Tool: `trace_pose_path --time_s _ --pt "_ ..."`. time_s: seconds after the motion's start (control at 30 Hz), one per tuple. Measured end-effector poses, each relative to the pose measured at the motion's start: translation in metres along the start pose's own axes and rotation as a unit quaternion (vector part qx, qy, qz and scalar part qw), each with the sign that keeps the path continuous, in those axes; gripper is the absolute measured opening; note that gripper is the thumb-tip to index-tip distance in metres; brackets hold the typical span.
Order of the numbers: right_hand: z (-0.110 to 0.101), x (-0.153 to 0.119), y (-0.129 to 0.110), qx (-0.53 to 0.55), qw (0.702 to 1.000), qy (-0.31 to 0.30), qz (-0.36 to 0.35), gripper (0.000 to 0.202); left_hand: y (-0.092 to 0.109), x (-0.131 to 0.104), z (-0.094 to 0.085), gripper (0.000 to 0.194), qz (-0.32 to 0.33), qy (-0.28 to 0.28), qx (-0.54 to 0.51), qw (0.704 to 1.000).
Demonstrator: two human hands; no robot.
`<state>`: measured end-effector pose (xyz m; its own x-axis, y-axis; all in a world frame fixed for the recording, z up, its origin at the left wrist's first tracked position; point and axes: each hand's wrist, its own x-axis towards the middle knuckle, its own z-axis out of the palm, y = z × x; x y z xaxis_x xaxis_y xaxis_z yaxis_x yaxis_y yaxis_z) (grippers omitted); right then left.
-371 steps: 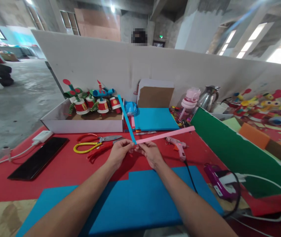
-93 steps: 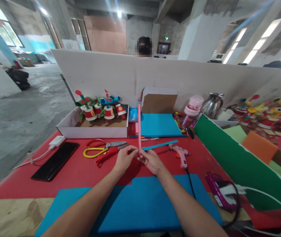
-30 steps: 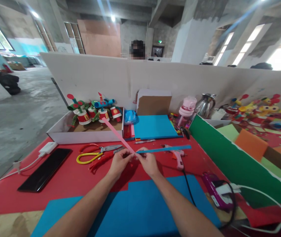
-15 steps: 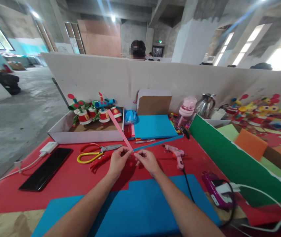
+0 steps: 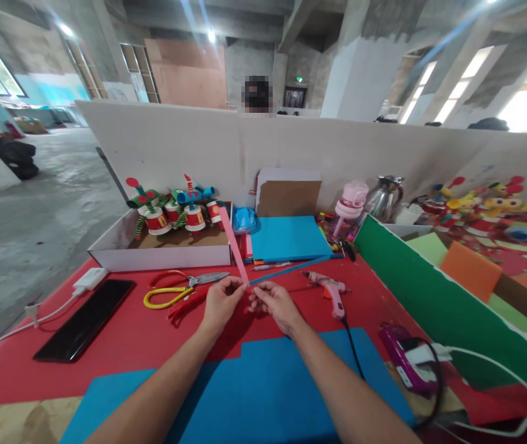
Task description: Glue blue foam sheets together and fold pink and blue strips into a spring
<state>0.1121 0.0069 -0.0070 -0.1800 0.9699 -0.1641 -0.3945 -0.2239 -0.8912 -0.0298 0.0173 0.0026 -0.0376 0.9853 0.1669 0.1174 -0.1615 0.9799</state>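
Observation:
A pink paper strip (image 5: pixel 234 245) rises up and away from the fingertips of my left hand (image 5: pixel 224 302), which pinches its near end. A blue paper strip (image 5: pixel 291 267) slants off to the right from the fingertips of my right hand (image 5: pixel 275 303), closed on its near end. The two ends come together between my hands; whether they are joined is too small to tell. Scissors (image 5: pixel 184 288) with red and yellow handles lie left of my left hand. A pink hot glue gun (image 5: pixel 329 288) rests to the right of my right hand.
Cup figures (image 5: pixel 155 221) stand in a white box (image 5: pixel 161 258) at back left. Blue sheets (image 5: pixel 289 239) lie behind my hands, blue board (image 5: pixel 263 394) under my forearms. A phone (image 5: pixel 85 320) is left; a purple power strip (image 5: pixel 405 357) and green divider (image 5: pixel 444 302) are right.
The far end of the pink strip has swung right and stands steeper. The blue strip's far end has drawn slightly left. Both hands stay nearly in place, with the right fingers slightly closer to the left.

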Motion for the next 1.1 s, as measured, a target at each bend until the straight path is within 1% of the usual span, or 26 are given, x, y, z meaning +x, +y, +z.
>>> trace_pose_path --time_s 0.07,0.17,0.27,0.37,0.53,0.63,0.73,0.8,0.83,0.93,1.0,1.1 --pt "-0.002 0.0 0.0 0.004 1.0 0.0 0.006 0.04 0.0 -0.001 -0.001 0.011 0.055 0.007 0.053 0.997" --pt "-0.006 0.0 -0.001 0.026 1.0 0.0 0.013 0.039 0.001 -0.003 -0.002 0.011 0.141 -0.017 0.112 0.984" --pt "-0.007 0.0 -0.004 0.025 0.999 -0.008 0.035 0.038 0.004 -0.005 -0.002 0.015 0.189 -0.044 0.145 0.97" --pt "-0.005 0.0 -0.007 0.031 0.999 -0.001 0.043 0.038 0.004 -0.005 -0.002 0.016 0.2 -0.053 0.154 0.966" --pt "0.0 -0.001 -0.005 0.052 0.998 0.029 0.028 0.037 0.003 -0.004 -0.003 0.016 0.198 -0.072 0.147 0.967" --pt "0.002 -0.002 -0.004 0.043 0.998 0.044 0.022 0.036 0.003 -0.003 -0.003 0.016 0.201 -0.082 0.14 0.966" --pt "0.003 -0.002 -0.003 0.033 0.997 0.072 0.016 0.038 0.002 -0.003 -0.002 0.016 0.208 -0.086 0.123 0.967" --pt "0.004 -0.002 -0.003 0.021 0.996 0.09 0.007 0.038 0.001 -0.003 -0.002 0.014 0.188 -0.081 0.106 0.973" --pt "0.004 -0.001 -0.003 0.008 0.995 0.097 0.001 0.038 0.001 -0.003 -0.002 0.013 0.166 -0.07 0.095 0.979" --pt "0.003 -0.001 -0.003 -0.062 0.991 0.112 -0.028 0.037 0.001 -0.002 -0.001 0.015 0.072 -0.036 0.056 0.995" --pt "0.001 -0.001 -0.002 -0.122 0.984 0.117 -0.058 0.037 0.002 -0.001 0.0 0.019 0.027 -0.05 0.026 0.998" --pt "-0.002 0.001 0.0 -0.211 0.964 0.121 -0.108 0.036 0.005 -0.002 0.003 0.024 -0.017 -0.087 -0.009 0.996"
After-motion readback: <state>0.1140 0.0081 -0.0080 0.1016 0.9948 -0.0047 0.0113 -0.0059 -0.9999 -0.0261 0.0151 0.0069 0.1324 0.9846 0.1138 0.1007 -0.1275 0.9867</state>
